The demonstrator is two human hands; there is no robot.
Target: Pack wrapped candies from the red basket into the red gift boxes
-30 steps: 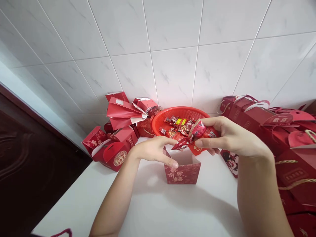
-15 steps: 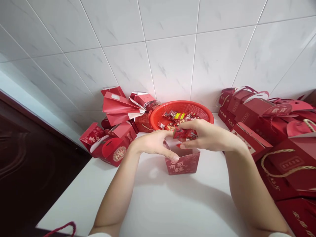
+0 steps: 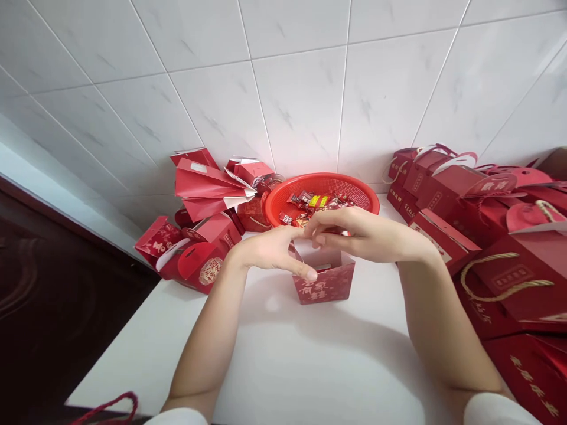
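A small open-topped red gift box point(image 3: 326, 285) with pale lettering stands upright on the white table. My left hand point(image 3: 271, 252) grips it at the left side, thumb along the front rim and fingers hidden behind. Above the box's back right edge is my right hand point(image 3: 365, 236), its fingers bent and apart, with no candy visible in it. Inside the box only a sliver of something red shows. Just behind the hands sits a red plastic basket point(image 3: 367, 193), holding wrapped candies point(image 3: 319, 202) in red and yellow.
Several red gift boxes point(image 3: 201, 265) are heaped at the left, a folded red carton point(image 3: 208, 183) on top. Many rope-handled red boxes point(image 3: 509, 289) crowd the right side. A tiled wall point(image 3: 296, 106) rises behind the white table point(image 3: 283, 366). A red cord point(image 3: 110, 404) shows at lower left.
My right hand has let go of the red-wrapped candies over the box, and its fingers have lifted a little. My left hand stays on the box. The view has shifted slightly.
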